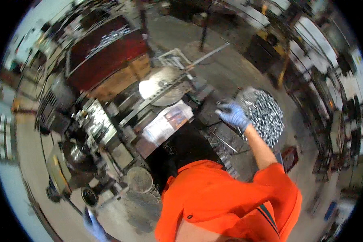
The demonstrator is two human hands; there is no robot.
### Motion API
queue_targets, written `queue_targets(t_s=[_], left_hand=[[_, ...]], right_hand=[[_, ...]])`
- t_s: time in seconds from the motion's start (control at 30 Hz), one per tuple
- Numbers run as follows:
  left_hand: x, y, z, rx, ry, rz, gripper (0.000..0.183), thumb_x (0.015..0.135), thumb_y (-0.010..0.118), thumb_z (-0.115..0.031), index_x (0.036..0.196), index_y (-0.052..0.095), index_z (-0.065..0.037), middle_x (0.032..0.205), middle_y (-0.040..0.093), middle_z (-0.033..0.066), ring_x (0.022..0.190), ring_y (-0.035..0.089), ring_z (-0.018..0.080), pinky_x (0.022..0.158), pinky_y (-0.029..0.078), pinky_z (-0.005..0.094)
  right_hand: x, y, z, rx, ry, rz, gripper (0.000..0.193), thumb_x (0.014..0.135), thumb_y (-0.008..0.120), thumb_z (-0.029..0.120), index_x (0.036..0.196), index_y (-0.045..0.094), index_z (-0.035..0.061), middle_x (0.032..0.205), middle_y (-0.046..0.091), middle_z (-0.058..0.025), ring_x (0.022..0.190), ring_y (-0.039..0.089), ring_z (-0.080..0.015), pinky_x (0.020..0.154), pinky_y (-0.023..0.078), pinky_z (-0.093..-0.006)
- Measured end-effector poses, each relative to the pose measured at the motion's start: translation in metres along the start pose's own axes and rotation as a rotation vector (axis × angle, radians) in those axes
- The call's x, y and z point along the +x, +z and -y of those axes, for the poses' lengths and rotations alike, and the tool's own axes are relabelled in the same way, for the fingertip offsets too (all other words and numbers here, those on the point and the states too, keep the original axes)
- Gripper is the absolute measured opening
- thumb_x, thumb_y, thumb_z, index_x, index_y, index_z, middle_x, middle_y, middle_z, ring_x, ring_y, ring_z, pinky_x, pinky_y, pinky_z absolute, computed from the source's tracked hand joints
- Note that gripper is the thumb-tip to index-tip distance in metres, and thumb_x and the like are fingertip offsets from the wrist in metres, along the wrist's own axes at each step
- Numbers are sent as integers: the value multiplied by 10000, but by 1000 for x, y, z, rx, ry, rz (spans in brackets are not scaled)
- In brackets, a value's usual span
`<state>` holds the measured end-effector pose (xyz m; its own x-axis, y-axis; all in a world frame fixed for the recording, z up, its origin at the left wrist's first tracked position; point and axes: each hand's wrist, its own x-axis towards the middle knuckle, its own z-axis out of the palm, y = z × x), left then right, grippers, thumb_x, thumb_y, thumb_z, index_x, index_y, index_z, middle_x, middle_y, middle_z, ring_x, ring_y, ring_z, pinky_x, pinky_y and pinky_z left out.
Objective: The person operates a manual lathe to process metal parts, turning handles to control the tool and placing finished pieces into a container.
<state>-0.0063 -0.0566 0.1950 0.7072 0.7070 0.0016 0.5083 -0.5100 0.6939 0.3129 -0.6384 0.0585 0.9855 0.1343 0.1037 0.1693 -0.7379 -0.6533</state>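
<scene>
My right hand point(234, 117), in a pale blue-grey glove with dark fingertips, hovers between the machine and a round container heaped with small shiny metal parts point(266, 117). Its fingers are curled together; whatever they may hold is too small to make out. At the lower left, my left hand point(93, 226), gloved alike and partly blurred, is closed at the end of a thin machine lever point(74, 206). Just above that hand is a black round handwheel point(89, 197). In the middle of the machine sits a bright metal disc point(163, 84) with a long flat bar point(157, 97) across it.
A dark red tray point(113, 60) with metal pieces stands beyond the machine. A printed paper sheet point(167, 123) lies on the machine's near side. A round tin point(139, 180) is at the lower left. Thin rods point(226, 143) lie below my right hand. Racks point(310, 72) line the right.
</scene>
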Motion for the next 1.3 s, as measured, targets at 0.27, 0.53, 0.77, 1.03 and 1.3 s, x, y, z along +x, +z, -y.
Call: queue_targets(t_s=[0.27, 0.53, 0.77, 1.03, 1.3], left_hand=[[6, 163, -145, -868, 47, 533, 438, 912, 463, -393, 992, 629, 4, 787, 640, 76, 698, 578, 134, 652, 437, 262], [-15, 193, -143, -1790, -391, 691, 293, 895, 521, -333, 960, 619, -65, 884, 644, 52, 763, 620, 156, 640, 470, 254], [-1, 182, -131, -1094, -22, 329, 262, 859, 598, -275, 859, 633, -15, 740, 623, 10, 661, 553, 74, 586, 446, 225], [11, 163, -122, -782, 127, 156, 281, 832, 637, -275, 812, 650, 6, 661, 619, 35, 598, 512, 65, 545, 437, 246], [23, 146, -112, -893, 98, 103, 271, 852, 612, -251, 784, 654, 8, 637, 597, -1, 590, 500, 42, 526, 424, 224]], right_hand=[[-10, 65, 255, 502, -829, 352, 318, 654, 722, 135, 962, 652, 100, 1142, 565, -121, 1194, 447, -330, 960, 382, -418], [-22, 94, 296, 581, -949, 488, 371, 630, 707, 79, 995, 642, 100, 1185, 531, -129, 1163, 463, -349, 942, 390, -415], [-24, 97, 323, 238, -1074, 320, 242, 658, 706, 267, 838, 677, 108, 1084, 553, -177, 1008, 511, -376, 862, 416, -436], [-14, 91, 356, 53, -1190, 469, 264, 723, 652, 342, 862, 687, 120, 1019, 571, -174, 929, 520, -342, 836, 404, -439], [-5, 111, 386, 5, -1270, 529, 249, 658, 689, 288, 844, 678, 123, 905, 587, -139, 805, 537, -321, 727, 450, -404]])
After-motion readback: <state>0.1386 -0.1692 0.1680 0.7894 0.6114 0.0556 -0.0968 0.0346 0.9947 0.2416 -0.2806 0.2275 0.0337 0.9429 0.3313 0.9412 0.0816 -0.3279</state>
